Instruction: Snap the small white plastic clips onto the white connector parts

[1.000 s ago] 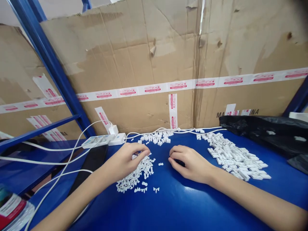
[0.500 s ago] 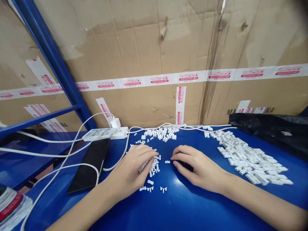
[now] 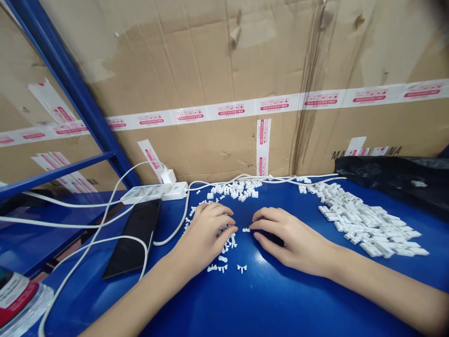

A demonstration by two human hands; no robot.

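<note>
My left hand (image 3: 210, 229) rests over a pile of small white plastic pieces (image 3: 229, 243), its fingers curved and apart, with part of the pile hidden beneath it. Across a narrow gap, my right hand (image 3: 280, 234) is on the blue table, fingers bent and spread, nothing visible in it. One small white piece (image 3: 246, 230) lies between the hands, close to the right fingertips. Nearer to me, a pronged white piece (image 3: 242, 268) lies alone, and a few others sit just left of it.
White blocky parts (image 3: 238, 189) lie at the back; a larger heap of white parts (image 3: 368, 220) spreads at right beside a black plastic bag (image 3: 393, 182). Left are a black phone (image 3: 133, 238), power strip (image 3: 150, 193), looping white cables and a bottle (image 3: 21, 299). Cardboard (image 3: 210, 150) stands behind.
My left hand has shifted slightly right over the pile, its fingertips now nearer the lone piece. My right hand has barely moved. The whole view has shifted a little.
</note>
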